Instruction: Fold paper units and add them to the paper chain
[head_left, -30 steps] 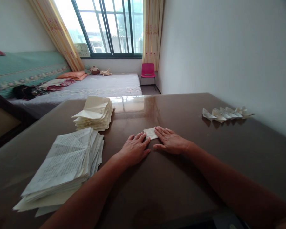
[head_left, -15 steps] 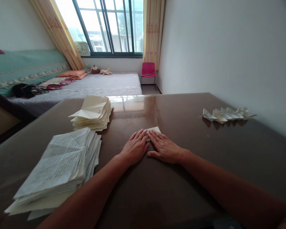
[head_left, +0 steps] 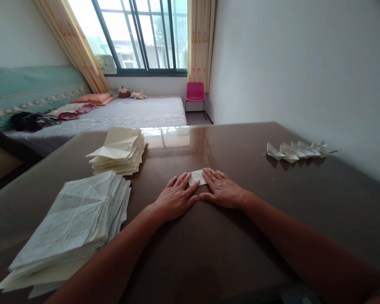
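Observation:
A small folded piece of paper (head_left: 196,176) with writing on it lies flat on the brown glossy table (head_left: 190,249). My left hand (head_left: 177,196) rests flat at its left edge, fingers stretched out and fingertips touching it. On the other side my right hand (head_left: 221,188) lies flat, its fingers over the paper's right edge. Both thumbs point inward, close together just below the paper. The paper's side edges are partly hidden under the fingers.
Left of my left arm lies a stack of written sheets (head_left: 63,219). Behind it sits a stack of yellowish folded paper (head_left: 122,147). Several folded paper pieces (head_left: 299,152) stand in a row at the right, near the wall (head_left: 297,63). Past the table are a bed (head_left: 155,109) and a pink chair (head_left: 195,92).
My hands have spread apart, the left one moving left and the right one slightly right. More of the paper's written face shows between them. The view has shifted slightly.

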`<state>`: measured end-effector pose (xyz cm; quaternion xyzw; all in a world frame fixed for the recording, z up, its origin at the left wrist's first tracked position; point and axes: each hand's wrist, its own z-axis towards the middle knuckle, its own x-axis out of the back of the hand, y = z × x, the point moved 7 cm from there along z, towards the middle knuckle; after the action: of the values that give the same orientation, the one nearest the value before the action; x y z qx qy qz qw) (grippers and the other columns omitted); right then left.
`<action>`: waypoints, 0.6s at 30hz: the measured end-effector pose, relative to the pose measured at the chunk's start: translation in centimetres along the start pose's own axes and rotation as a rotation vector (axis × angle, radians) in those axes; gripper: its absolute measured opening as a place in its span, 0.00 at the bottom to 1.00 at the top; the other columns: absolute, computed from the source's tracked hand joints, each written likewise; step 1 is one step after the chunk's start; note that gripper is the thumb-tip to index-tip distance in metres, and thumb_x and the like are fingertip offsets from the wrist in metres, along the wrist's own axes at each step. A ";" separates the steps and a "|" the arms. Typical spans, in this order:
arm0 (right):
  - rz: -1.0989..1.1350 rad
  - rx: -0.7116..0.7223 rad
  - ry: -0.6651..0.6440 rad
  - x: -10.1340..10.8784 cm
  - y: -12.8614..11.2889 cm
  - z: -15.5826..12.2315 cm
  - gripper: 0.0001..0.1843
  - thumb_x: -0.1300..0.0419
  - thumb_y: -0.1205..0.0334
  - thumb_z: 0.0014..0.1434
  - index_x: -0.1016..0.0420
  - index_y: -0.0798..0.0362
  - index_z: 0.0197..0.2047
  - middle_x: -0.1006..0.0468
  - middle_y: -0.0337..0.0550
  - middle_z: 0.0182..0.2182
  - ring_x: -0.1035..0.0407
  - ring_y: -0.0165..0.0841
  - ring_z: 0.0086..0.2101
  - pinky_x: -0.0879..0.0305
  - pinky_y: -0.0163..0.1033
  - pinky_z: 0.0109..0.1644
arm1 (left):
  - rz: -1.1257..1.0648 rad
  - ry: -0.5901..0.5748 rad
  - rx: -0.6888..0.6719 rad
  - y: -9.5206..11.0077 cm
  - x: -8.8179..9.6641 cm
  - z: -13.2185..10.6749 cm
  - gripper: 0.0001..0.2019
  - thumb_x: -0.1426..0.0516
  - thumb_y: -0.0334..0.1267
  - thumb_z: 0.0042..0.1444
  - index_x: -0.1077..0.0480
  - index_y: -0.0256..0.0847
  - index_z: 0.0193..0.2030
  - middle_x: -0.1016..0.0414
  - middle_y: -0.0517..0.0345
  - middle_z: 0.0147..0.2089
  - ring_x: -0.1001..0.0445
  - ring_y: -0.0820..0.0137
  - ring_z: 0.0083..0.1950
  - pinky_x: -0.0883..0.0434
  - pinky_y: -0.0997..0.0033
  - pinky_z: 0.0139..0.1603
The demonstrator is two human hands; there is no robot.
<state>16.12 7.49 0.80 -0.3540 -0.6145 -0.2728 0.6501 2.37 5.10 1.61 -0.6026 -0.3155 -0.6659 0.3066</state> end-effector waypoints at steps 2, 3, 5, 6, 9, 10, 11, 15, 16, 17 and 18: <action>0.001 -0.001 -0.003 0.0 0.1 0.0 0.50 0.66 0.31 0.60 0.57 0.63 0.70 0.56 0.56 0.68 0.62 0.43 0.67 0.62 0.50 0.68 | -0.010 -0.023 0.004 0.0 0.2 -0.2 0.26 0.59 0.54 0.65 0.48 0.51 0.67 0.51 0.47 0.71 0.53 0.57 0.71 0.50 0.50 0.66; 0.001 -0.001 -0.003 0.0 0.1 0.1 0.50 0.66 0.31 0.60 0.57 0.63 0.70 0.56 0.56 0.68 0.62 0.43 0.67 0.62 0.50 0.68 | -0.014 -0.034 0.006 0.0 0.3 -0.2 0.26 0.59 0.54 0.64 0.48 0.51 0.67 0.51 0.47 0.71 0.53 0.57 0.71 0.49 0.50 0.66; -0.001 -0.001 -0.001 -0.1 0.1 0.1 0.50 0.66 0.31 0.60 0.57 0.63 0.70 0.56 0.56 0.68 0.62 0.43 0.67 0.62 0.50 0.68 | -0.020 -0.048 0.008 0.1 0.5 -0.4 0.26 0.58 0.54 0.64 0.47 0.50 0.67 0.51 0.46 0.71 0.53 0.56 0.71 0.48 0.49 0.65; -0.003 -0.003 0.002 -0.1 0.1 0.1 0.50 0.66 0.31 0.60 0.57 0.63 0.70 0.56 0.56 0.68 0.62 0.43 0.67 0.61 0.50 0.68 | -0.021 -0.051 0.009 0.2 0.6 -0.5 0.27 0.58 0.53 0.64 0.47 0.49 0.67 0.51 0.46 0.71 0.53 0.56 0.71 0.48 0.49 0.65; -0.015 -0.025 0.025 -0.1 0.0 0.0 0.49 0.65 0.31 0.60 0.55 0.64 0.70 0.54 0.56 0.68 0.60 0.43 0.67 0.61 0.50 0.68 | -0.022 -0.052 0.009 0.3 0.7 -0.6 0.27 0.56 0.53 0.64 0.46 0.48 0.67 0.50 0.44 0.70 0.52 0.55 0.71 0.47 0.48 0.64; -0.022 -0.027 0.043 0.1 -0.1 0.0 0.49 0.65 0.32 0.60 0.54 0.64 0.69 0.54 0.57 0.67 0.60 0.43 0.66 0.61 0.50 0.68 | -0.023 -0.047 0.009 0.3 0.7 -0.7 0.27 0.56 0.53 0.63 0.46 0.47 0.66 0.50 0.44 0.70 0.52 0.54 0.71 0.47 0.47 0.64; -0.030 -0.016 0.067 0.2 -0.5 0.0 0.49 0.65 0.32 0.61 0.54 0.64 0.69 0.54 0.57 0.67 0.60 0.43 0.67 0.62 0.51 0.68 | -0.024 -0.041 0.009 0.4 0.7 -0.7 0.27 0.56 0.53 0.63 0.45 0.47 0.66 0.49 0.44 0.70 0.52 0.54 0.71 0.46 0.47 0.64; -0.020 0.144 0.121 0.6 -2.8 0.1 0.45 0.64 0.35 0.63 0.57 0.61 0.70 0.55 0.53 0.68 0.64 0.41 0.67 0.65 0.49 0.69 | -0.024 -0.036 0.011 0.5 0.9 -0.6 0.26 0.55 0.52 0.63 0.45 0.47 0.66 0.48 0.45 0.70 0.50 0.54 0.70 0.46 0.47 0.64; -0.001 0.178 0.106 0.5 -3.3 0.2 0.44 0.65 0.36 0.63 0.58 0.61 0.70 0.55 0.53 0.68 0.63 0.40 0.67 0.64 0.48 0.69 | -0.021 -0.043 0.012 0.6 0.9 -0.6 0.26 0.54 0.51 0.63 0.45 0.46 0.66 0.48 0.45 0.70 0.50 0.54 0.70 0.46 0.48 0.64; 0.017 0.197 0.083 0.3 -3.5 0.3 0.44 0.65 0.36 0.63 0.58 0.61 0.70 0.55 0.53 0.68 0.63 0.39 0.67 0.63 0.47 0.69 | -0.017 -0.050 0.013 0.6 0.9 -0.6 0.26 0.54 0.51 0.63 0.45 0.45 0.66 0.49 0.44 0.70 0.50 0.54 0.70 0.46 0.48 0.64; 0.031 0.200 0.060 0.1 -3.4 0.3 0.45 0.65 0.35 0.63 0.58 0.62 0.70 0.54 0.53 0.68 0.62 0.39 0.67 0.61 0.47 0.69 | -0.014 -0.054 0.016 0.7 0.9 -0.6 0.26 0.53 0.50 0.63 0.45 0.45 0.66 0.48 0.44 0.70 0.51 0.54 0.70 0.46 0.48 0.65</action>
<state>13.25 5.73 1.32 -0.2885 -0.6133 -0.2107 0.7044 2.45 4.21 2.51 -0.6156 -0.3331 -0.6489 0.2983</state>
